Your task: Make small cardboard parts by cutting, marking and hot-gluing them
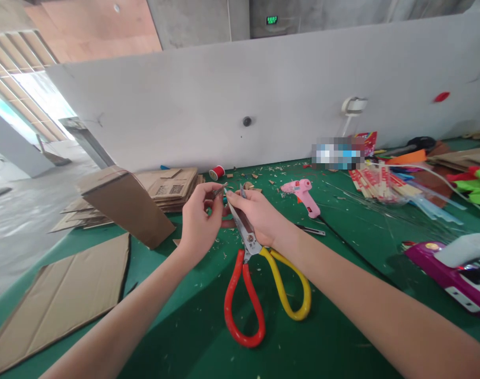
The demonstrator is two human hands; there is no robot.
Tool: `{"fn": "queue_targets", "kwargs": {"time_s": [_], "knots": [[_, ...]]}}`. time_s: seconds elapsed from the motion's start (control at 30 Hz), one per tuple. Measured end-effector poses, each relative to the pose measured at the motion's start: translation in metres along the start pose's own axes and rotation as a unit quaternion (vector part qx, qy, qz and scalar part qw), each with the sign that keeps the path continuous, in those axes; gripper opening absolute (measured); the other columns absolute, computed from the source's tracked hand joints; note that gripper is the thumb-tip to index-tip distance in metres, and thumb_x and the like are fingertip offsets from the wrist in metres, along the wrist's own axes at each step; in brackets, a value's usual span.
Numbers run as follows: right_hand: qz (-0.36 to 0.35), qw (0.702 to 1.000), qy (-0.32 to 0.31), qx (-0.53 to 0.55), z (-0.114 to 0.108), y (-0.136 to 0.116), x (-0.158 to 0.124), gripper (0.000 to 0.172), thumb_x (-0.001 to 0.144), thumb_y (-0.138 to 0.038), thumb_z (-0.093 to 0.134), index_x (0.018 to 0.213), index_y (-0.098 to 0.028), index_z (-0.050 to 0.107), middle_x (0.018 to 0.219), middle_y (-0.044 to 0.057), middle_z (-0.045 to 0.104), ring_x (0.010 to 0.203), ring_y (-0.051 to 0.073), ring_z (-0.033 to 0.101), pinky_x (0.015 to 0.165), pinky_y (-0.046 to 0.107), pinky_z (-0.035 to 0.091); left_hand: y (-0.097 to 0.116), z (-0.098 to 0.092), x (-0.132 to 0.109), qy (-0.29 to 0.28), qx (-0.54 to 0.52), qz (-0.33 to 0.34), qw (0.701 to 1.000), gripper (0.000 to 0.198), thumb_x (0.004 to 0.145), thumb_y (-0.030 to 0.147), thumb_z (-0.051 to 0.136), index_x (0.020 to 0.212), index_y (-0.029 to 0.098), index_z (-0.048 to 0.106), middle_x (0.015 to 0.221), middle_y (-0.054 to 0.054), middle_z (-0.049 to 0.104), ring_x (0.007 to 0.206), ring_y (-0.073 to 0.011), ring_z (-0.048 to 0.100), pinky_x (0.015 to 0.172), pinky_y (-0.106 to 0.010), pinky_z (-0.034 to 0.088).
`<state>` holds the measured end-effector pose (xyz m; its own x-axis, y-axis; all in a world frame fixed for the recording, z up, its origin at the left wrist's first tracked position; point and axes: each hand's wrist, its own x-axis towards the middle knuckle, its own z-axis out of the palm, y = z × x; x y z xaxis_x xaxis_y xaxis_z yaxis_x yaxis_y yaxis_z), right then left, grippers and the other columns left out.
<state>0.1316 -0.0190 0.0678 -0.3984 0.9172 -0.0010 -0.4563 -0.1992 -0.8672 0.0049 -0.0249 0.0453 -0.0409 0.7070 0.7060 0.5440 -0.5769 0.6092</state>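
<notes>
My right hand (259, 213) grips a pair of scissors (251, 238) by the metal blades. The blades point away from me, a little apart, and the red and yellow loop handles hang toward me. Just left of the blades, my left hand (203, 221) is closed in a pinch, thumb against fingers. A small, thin, dark piece (219, 190) shows at its fingertips, close to one blade tip; its kind is too small to make out. Both hands are above the green table (184, 326).
A cardboard box (125, 205), stacked cardboard (172, 184) and a flat cardboard sheet (66, 300) are at left. Behind my hands lies a red thread spool (216, 172). To the right are a pink glue gun (301, 193), a utility knife (311, 230), wooden sticks (376, 181) and a purple-and-white device (441, 273).
</notes>
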Motion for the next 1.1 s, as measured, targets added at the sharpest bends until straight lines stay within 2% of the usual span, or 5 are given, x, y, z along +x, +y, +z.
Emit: {"fn": "queue_targets", "kwargs": {"time_s": [0.13,0.3,0.57,0.9,1.1], "knots": [[-0.006,1.0,0.013,-0.006,0.0,0.002,0.001,0.025,0.075,-0.032,0.071,0.064,-0.018,0.053,0.056,-0.005,0.054,0.056,0.01,0.053,0.061,0.029,0.053,-0.002,0.0,0.001,0.013,0.043,0.018,0.999,0.017,0.09,0.021,0.047,0.104,0.019,0.055,0.086,-0.002,0.064,0.073,-0.0133,0.062,0.064,-0.027,0.052],[-0.009,0.999,0.041,-0.024,0.0,0.006,0.004,0.032,0.072,-0.035,0.072,0.059,-0.018,0.048,0.051,-0.006,0.049,0.055,0.011,0.051,0.06,0.03,0.052,-0.002,0.0,0.002,0.03,0.144,0.108,0.983,0.015,0.089,0.015,0.046,0.096,0.017,0.059,0.084,-0.002,0.063,0.072,-0.0126,0.059,0.066,-0.025,0.049],[-0.011,0.997,0.06,-0.041,0.003,0.007,0.004,0.032,0.072,-0.035,0.073,0.061,-0.019,0.048,0.053,-0.006,0.05,0.06,0.012,0.053,0.062,0.03,0.051,0.002,-0.012,0.013,-0.057,0.235,0.23,0.942,0.022,0.092,0.014,0.038,0.099,0.013,0.059,0.084,-0.008,0.06,0.083,-0.0196,0.057,0.075,-0.032,0.048],[0.017,0.999,0.014,0.032,-0.003,0.006,0.003,0.024,0.074,-0.031,0.072,0.065,-0.017,0.055,0.057,-0.004,0.057,0.055,0.01,0.054,0.064,0.029,0.052,0.006,-0.001,0.001,0.014,0.098,0.061,0.993,0.019,0.091,0.02,0.045,0.102,0.02,0.06,0.09,-0.002,0.064,0.074,-0.0135,0.06,0.071,-0.027,0.05],[0.018,0.999,-0.012,0.04,-0.002,0.005,0.002,0.029,0.069,-0.036,0.075,0.063,-0.018,0.053,0.055,-0.004,0.056,0.059,0.012,0.057,0.067,0.03,0.052,0.004,-0.003,0.001,0.029,0.138,0.118,0.983,0.021,0.092,0.017,0.043,0.102,0.018,0.062,0.089,-0.004,0.064,0.076,-0.0135,0.059,0.071,-0.025,0.048]]}}
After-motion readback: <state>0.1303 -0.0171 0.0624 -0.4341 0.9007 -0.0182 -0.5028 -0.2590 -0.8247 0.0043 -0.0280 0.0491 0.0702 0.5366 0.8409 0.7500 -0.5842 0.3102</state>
